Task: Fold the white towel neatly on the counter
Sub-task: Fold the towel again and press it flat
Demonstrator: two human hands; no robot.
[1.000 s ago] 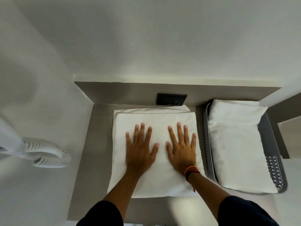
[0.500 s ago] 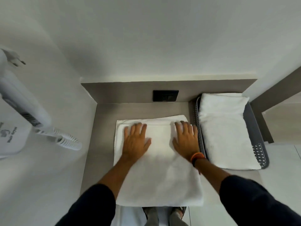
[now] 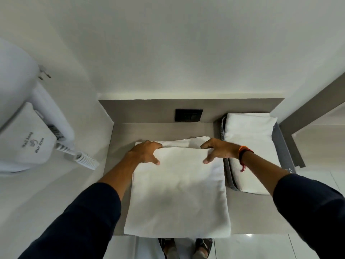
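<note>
The white towel (image 3: 177, 191) lies folded into a rectangle on the grey counter (image 3: 119, 146), and its near edge hangs slightly over the counter's front. My left hand (image 3: 144, 153) grips the towel's far left corner, thumb on top and fingers curled over the far edge. My right hand (image 3: 217, 149) holds the far right corner the same way. Layered edges of the towel show just beyond the fingers.
A grey perforated basket (image 3: 283, 144) with another folded white towel (image 3: 248, 139) stands against the towel's right side. A black wall socket (image 3: 188, 114) sits on the backsplash. A white wall hair dryer (image 3: 28, 128) with a coiled cord hangs at left. My feet show below.
My hands went from lying flat on the towel's middle to its far edge, where their fingers now curl over the two far corners. My view has pulled back.
</note>
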